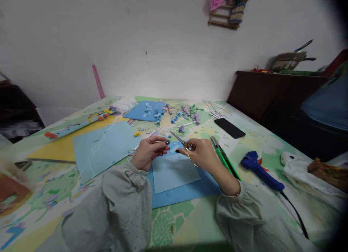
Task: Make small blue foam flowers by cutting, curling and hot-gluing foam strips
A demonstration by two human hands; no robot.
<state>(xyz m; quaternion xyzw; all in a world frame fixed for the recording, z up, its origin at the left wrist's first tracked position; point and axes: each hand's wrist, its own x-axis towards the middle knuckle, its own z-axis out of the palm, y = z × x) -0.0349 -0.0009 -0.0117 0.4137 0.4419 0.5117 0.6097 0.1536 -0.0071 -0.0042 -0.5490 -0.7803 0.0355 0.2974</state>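
My right hand (203, 153) holds a pair of gold-handled scissors (179, 138). Their blades point up and to the left, and one handle loop hangs below the fingers. To the left, my left hand (151, 150) is closed in a pinch; whatever is between its fingertips is too small to make out. The scissor tips are close to those fingertips, with a gap between. Beneath both hands lies a light blue foam sheet (174, 176) on top of a darker blue sheet (187, 197). Small light blue scraps (174, 147) rest on the sheets.
A green utility knife (224, 158), a black phone (230, 127) and a blue glue gun (261, 170) with a cord lie at right. Yellow (54, 150) and light blue sheets (106, 147) are at left. Curled foam pieces (178, 116) sit toward the back.
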